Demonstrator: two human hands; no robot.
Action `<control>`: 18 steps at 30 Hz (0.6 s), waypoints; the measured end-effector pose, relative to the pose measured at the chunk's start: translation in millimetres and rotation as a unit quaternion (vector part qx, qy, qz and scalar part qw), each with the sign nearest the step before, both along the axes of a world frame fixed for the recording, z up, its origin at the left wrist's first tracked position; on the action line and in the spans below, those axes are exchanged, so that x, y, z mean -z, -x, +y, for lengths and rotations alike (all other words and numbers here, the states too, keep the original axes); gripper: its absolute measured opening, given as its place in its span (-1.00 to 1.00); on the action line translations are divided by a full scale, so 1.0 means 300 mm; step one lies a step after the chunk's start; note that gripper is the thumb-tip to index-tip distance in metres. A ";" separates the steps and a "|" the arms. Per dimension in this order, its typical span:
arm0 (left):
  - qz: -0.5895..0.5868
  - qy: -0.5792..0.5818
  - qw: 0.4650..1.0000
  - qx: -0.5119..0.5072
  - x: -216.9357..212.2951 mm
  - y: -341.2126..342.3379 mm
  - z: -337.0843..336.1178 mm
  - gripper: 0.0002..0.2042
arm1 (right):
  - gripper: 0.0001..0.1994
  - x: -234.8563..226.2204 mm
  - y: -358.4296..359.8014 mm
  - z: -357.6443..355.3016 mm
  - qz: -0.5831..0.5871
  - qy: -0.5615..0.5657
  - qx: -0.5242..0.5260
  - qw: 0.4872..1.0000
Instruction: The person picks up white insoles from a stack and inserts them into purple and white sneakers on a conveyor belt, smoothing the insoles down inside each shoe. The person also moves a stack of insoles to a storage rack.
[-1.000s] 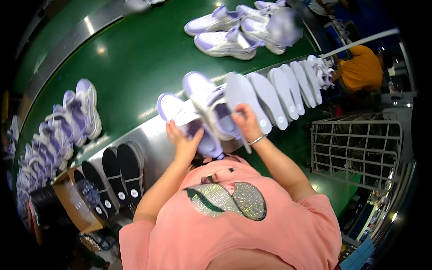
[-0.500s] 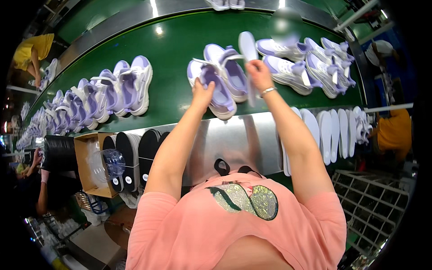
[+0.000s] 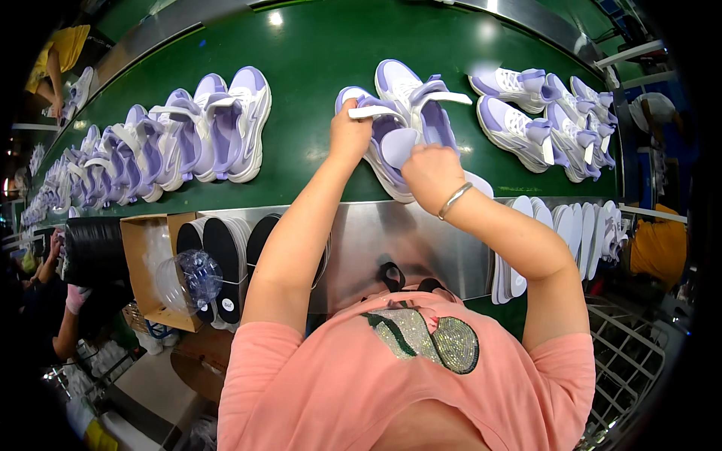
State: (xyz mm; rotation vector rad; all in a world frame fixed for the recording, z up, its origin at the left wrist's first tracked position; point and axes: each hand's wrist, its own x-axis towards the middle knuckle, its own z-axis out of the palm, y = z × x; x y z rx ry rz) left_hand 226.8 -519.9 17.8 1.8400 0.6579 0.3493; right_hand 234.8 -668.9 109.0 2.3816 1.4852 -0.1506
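Green table (image 3: 316, 45): fills the far side of the workplace, with shoes standing on it.
Metal ledge (image 3: 376, 233): runs along the table's near edge, in front of the person.
Row of shoes (image 3: 167, 158): white and lavender, packed side by side at the table's left.
Shoe group (image 3: 562, 128): the same kind, in two lines at the right.
Cardboard box (image 3: 177, 320): by the ledge's left end, just beside tied black insoles (image 3: 228, 259).
White insoles (image 3: 562, 224): lined up at the ledge's right end, partly behind the right forearm.
Left shoe (image 3: 385, 171): on the near middle of the table, toe pointing away.
Right shoe (image 3: 410, 90): just beside it, a little farther off.
Pale insole (image 3: 398, 144): one rounded end over the left shoe's opening; how far in, I cannot tell.
Left hand (image 3: 351, 137): gripping the left shoe's upper near its white strap.
Right hand (image 3: 434, 174): closed on the pale insole.
Bracelet (image 3: 455, 199): silver, around the right wrist.
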 end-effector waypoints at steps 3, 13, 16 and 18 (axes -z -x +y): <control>-0.033 -0.015 0.999 -0.010 -0.023 0.020 0.006 -0.83 | -0.92 -0.087 0.029 -0.017 -0.016 0.016 -0.031 0.999; -0.035 -0.133 0.991 -0.008 0.015 0.025 -0.066 -0.81 | -0.88 0.223 -0.089 0.095 0.094 -0.085 0.085 0.988; 0.039 -0.143 0.988 -0.035 0.018 0.026 -0.072 -0.79 | -0.84 0.247 -0.056 0.067 0.090 -0.160 0.065 0.981; 0.065 -0.133 0.988 -0.036 0.005 0.029 -0.062 -0.79 | -0.78 0.204 -0.018 0.036 0.073 -0.163 0.064 0.982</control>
